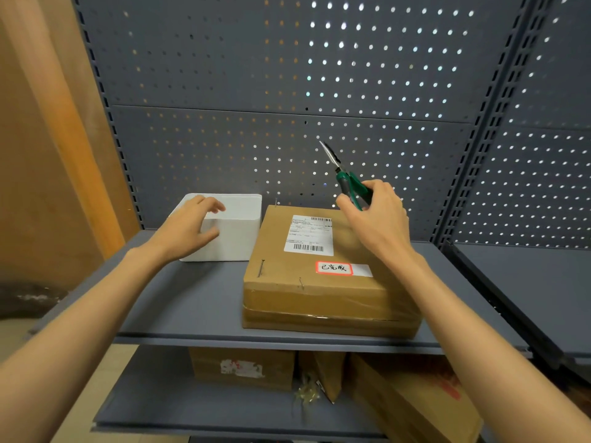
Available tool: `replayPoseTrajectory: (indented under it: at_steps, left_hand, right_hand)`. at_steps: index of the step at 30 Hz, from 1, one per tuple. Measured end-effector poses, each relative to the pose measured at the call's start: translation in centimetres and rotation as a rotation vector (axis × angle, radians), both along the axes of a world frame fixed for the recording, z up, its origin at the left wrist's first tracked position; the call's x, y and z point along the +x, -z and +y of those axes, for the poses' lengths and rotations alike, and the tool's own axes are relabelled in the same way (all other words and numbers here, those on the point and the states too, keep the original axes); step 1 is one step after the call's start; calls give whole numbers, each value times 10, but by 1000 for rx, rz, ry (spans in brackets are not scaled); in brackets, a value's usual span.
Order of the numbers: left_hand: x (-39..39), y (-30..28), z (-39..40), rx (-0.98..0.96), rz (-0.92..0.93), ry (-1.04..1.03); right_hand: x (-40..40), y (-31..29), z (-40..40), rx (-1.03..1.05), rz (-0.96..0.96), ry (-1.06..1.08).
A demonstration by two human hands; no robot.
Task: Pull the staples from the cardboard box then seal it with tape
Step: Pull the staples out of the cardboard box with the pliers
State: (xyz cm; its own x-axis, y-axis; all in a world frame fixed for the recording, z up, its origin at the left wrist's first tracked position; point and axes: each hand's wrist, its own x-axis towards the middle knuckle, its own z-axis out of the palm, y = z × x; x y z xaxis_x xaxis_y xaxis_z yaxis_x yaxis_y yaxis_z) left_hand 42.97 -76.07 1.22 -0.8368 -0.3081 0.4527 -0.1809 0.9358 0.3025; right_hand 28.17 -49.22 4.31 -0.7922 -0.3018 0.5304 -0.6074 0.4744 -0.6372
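The box (319, 276) lies flat on the grey shelf (192, 302), right of centre, with a white label (308, 233) and a red-edged sticker (334, 268) on top; a staple (261, 268) shows near its left edge and another (301, 282) near the front edge. The right hand (375, 215) grips green-handled pliers (345, 177) above the box's far side, their nose pointing up. The left hand (192, 227) rests with relaxed fingers over the near corner of a white bin (236, 228) just left of the box. More boxes (243, 367) sit on the shelf below.
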Motion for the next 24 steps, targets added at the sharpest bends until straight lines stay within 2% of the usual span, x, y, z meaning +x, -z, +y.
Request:
replayPoseTrajectory:
  at_steps: [3, 5, 8, 12, 16, 20, 24]
  left_hand:
    - [3, -1, 32, 314, 148, 97]
    - [8, 3, 52, 562, 96, 177]
    - [16, 13, 77, 717, -38, 271]
    - [23, 29, 97, 778, -113, 341]
    - [22, 41, 108, 734, -12, 259]
    - [16, 50, 117, 712, 128, 208]
    - [9, 54, 124, 685, 161, 185]
  right_hand:
    - [6, -3, 2, -83, -88, -46]
    - [11, -4, 3, -104, -137, -81]
    - [19, -2, 6, -94, -147, -122]
    - [32, -2, 15, -51, -137, -171]
    - [51, -5, 31, 79, -121, -257]
    - [64, -7, 43, 197, -173, -447]
    - [66, -7, 53, 333, -150, -482]
